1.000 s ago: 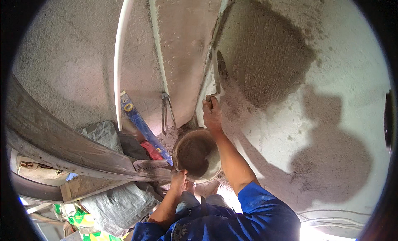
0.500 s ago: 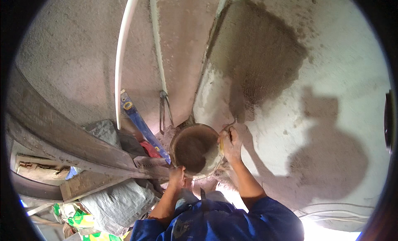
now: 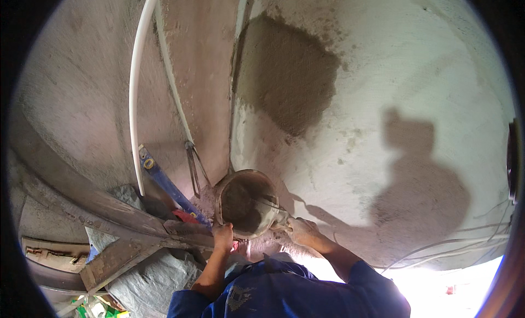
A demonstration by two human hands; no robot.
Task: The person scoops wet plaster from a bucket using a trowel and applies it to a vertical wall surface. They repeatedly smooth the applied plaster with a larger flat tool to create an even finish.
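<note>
A round bucket (image 3: 252,174) stands near the corner of the walls, with dark wet mortar (image 3: 236,202) inside. My left hand (image 3: 222,236) is closed on its near-left rim. At the bucket's right side, my right hand (image 3: 305,231) is closed around the handle of a trowel (image 3: 267,202). The trowel reaches over the rim into the bucket; its blade is partly hidden in the shade there. On the wall ahead is a dark, damp patch of mortar (image 3: 290,74).
A blue spirit level (image 3: 172,186) and a metal bracket-like tool (image 3: 193,167) lean at the left. A white pipe (image 3: 134,93) hangs above them. Curved boards (image 3: 87,195) and grey sacking (image 3: 158,277) fill the lower left. Cables (image 3: 454,244) run along the right.
My right hand has brought the trowel down from the wall into the bucket. The bucket tilts more, and my left hand stays on its rim. The view has shifted right.
</note>
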